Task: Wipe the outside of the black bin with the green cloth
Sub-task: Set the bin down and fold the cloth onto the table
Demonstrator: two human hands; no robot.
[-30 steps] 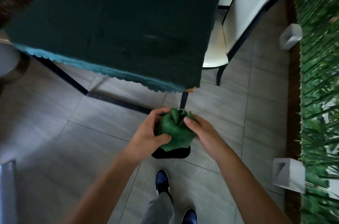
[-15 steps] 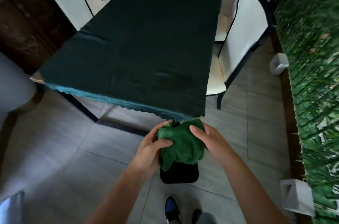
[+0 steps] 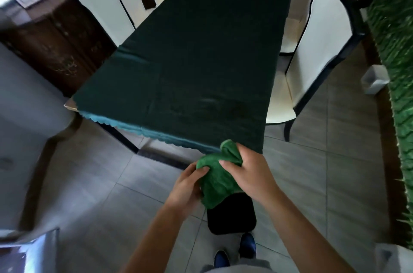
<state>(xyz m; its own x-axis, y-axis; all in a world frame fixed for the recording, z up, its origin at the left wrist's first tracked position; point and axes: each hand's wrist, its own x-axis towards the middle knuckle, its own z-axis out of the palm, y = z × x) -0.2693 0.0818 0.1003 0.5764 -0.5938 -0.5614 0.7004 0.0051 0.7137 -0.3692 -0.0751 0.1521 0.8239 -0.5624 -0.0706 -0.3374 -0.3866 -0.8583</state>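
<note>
A bunched green cloth point(image 3: 218, 181) hangs in the air between both hands, just in front of the table's near right corner. My left hand point(image 3: 186, 186) pinches its left edge and my right hand point(image 3: 248, 173) grips its upper right part. Below the cloth the black bin point(image 3: 231, 215) stands on the tiled floor, right in front of my blue shoes point(image 3: 247, 248). The cloth's lower end covers the bin's far edge in the view; whether they touch is unclear.
A long table under a dark green tablecloth point(image 3: 190, 60) fills the space ahead. White chairs with black frames point(image 3: 317, 49) stand along both its sides. A green plant wall point(image 3: 397, 49) and a small white bin point(image 3: 375, 79) line the right. A dark wooden cabinet point(image 3: 55, 49) is at left.
The view has tilted upward, showing much more of the table and chairs. Both hands have lifted the cloth higher above the bin, and the cloth hangs looser and longer.
</note>
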